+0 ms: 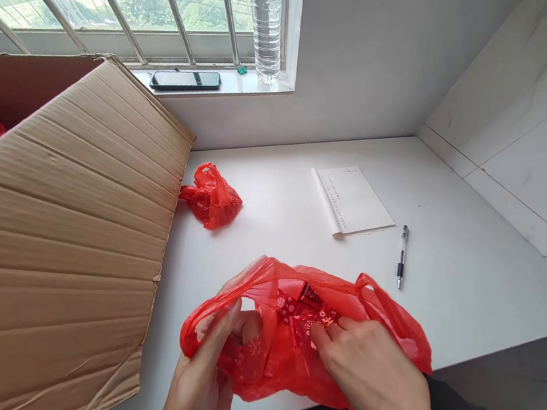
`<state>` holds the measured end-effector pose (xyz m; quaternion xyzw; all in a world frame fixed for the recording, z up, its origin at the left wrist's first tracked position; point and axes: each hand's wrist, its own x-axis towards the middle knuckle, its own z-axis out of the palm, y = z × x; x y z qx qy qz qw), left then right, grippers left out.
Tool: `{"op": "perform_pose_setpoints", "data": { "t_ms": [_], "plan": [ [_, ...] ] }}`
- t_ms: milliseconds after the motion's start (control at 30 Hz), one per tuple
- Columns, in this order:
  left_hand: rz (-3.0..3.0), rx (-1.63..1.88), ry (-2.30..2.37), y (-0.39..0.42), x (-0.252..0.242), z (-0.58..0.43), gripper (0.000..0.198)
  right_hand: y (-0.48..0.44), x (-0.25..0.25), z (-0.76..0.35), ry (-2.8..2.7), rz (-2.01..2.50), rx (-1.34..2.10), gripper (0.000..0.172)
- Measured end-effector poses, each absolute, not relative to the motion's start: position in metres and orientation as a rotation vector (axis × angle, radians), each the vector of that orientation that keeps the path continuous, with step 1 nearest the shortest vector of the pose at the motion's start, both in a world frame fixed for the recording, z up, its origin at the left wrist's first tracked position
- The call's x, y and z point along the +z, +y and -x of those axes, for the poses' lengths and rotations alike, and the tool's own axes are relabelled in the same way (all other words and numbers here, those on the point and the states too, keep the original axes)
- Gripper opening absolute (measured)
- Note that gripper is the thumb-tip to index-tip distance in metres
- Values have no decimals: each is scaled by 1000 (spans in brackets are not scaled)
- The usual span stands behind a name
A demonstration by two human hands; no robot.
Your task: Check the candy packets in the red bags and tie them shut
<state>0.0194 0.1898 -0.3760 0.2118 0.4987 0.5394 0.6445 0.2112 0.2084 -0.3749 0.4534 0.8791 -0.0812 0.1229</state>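
Observation:
A thin red plastic bag (281,374) lies open at the table's front edge. Inside it are several small red packets (309,314) with printed patterns. My left hand (212,365) is closed on the bag's left side, its thumb and curled fingers through the handle loop. Reaching into the opening from the right, my right hand (368,365) has its fingertips on the packets, index finger and thumb close together at a red packet. Part of those fingertips is hidden among the packets.
A big cardboard box (74,226) with red plastic inside fills the left. On the white table (274,198) are a small red bag (214,197), an open notebook (355,199) and a pen (402,255). A phone (186,80) and water bottle (267,29) stand on the windowsill.

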Motion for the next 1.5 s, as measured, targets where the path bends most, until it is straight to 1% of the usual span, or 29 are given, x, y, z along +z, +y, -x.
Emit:
{"op": "perform_pose_setpoints", "data": {
  "t_ms": [67, 233, 400, 500, 600, 633, 700, 733, 833, 867, 900, 933, 1000, 1033, 1067, 1133, 1233, 1267, 1333, 1400, 1433, 1467, 1500],
  "plan": [
    [-481, 1241, 1128, 189, -377, -21, 50, 210, -377, -210, 2430, -1234, -317, 19],
    [-499, 1209, 1145, 192, -374, -24, 52, 223, -385, -205, 2477, -1284, -437, 10],
    [-521, 1224, 1116, 192, -378, -24, 49, 229, -387, -191, 2371, -1296, -481, 12],
    [-519, 1235, 1110, 191, -382, -23, 46, 226, -390, -185, 2395, -1300, -475, 13],
    [-489, 1241, 1132, 192, -381, -21, 47, 225, -394, -182, 2432, -1300, -497, 16],
    [-472, 1248, 1144, 193, -380, -21, 45, 225, -396, -181, 2440, -1302, -504, 17],
    [-453, 1262, 1169, 195, -376, -22, 29, 224, -399, -180, 2454, -1306, -514, 16],
    [-449, 1266, 1179, 196, -373, -22, 26, 224, -401, -181, 2459, -1297, -525, 15],
    [-435, 1262, 1190, 198, -366, -24, 56, 217, -412, -185, 2507, -1327, -568, 18],
    [-413, 1272, 1196, 198, -364, -24, 60, 214, -416, -188, 2549, -1374, -585, 22],
    [-386, 1288, 1204, 197, -362, -24, 58, 211, -419, -190, 2596, -1438, -610, 25],
    [-365, 1306, 1208, 196, -361, -24, 53, 209, -421, -192, 2638, -1499, -649, 25],
    [-350, 1301, 1196, 195, -360, -21, 30, 209, -418, -195, 2642, -1575, -772, 16],
    [-362, 1270, 1176, 195, -360, -19, 25, 211, -414, -195, 2608, -1593, -841, 10],
    [-377, 1231, 1156, 195, -360, -17, 30, 214, -408, -194, 2570, -1608, -905, 7],
    [-400, 1177, 1140, 195, -361, -14, 45, 220, -397, -192, 2540, -1638, -1027, 9],
    [-404, 1166, 1151, 197, -361, -13, 50, 227, -386, -189, 2554, -1628, -1186, 11],
    [-403, 1177, 1148, 197, -361, -14, 51, 228, -385, -189, 2555, -1609, -1199, 12],
    [-395, 1216, 1149, 197, -361, -14, 50, 228, -386, -191, 2553, -1586, -1129, 21],
    [-383, 1267, 1153, 196, -360, -16, 40, 228, -390, -196, 2557, -1563, -1001, 26],
    [-376, 1278, 1162, 195, -359, -17, 34, 227, -392, -199, 2556, -1546, -945, 26],
    [-372, 1281, 1173, 194, -358, -19, 31, 228, -395, -202, 2549, -1522, -904, 26],
    [-370, 1285, 1188, 193, -357, -20, 36, 228, -397, -204, 2546, -1492, -877, 25]
  ]
}}
